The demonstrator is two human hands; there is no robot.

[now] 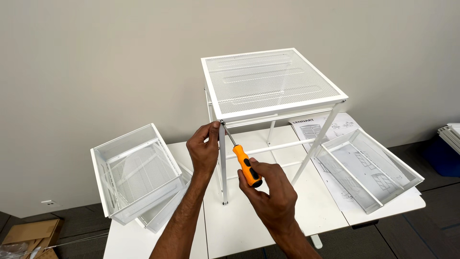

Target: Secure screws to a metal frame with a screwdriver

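Nearest to you, your right hand (270,189) is wrapped closed around the orange-and-black handle of the screwdriver (247,165), fingers curled over the black butt end and thumb along the grip. The tool looks light and stiff, and the ribbed handle should not slip; holding it at the butt, as you do, seems the right place for turning.

The steel shaft slants up and left to the front left corner of the white metal frame (275,112), where its tip meets a screw I cannot quite make out. Your left hand (203,148) is pinched narrowly on that same corner, thumb and fingertips closed on the top of the front left leg (223,163), steadying it just beside the tip.

The frame stands upright near the middle of the white tabletop (239,225). By the look of it, it is light but springy: thin tube legs and a mesh top panel (268,79) that would likely dent under pressure. Grip the solid corner or leg, not the mesh.

At the tabletop's left edge, stacked mesh drawers (136,172) lean partly over the side. At the right edge another mesh drawer (369,168) lies on the instruction sheet (311,127). A cardboard box (28,235) sits on the floor at far left.
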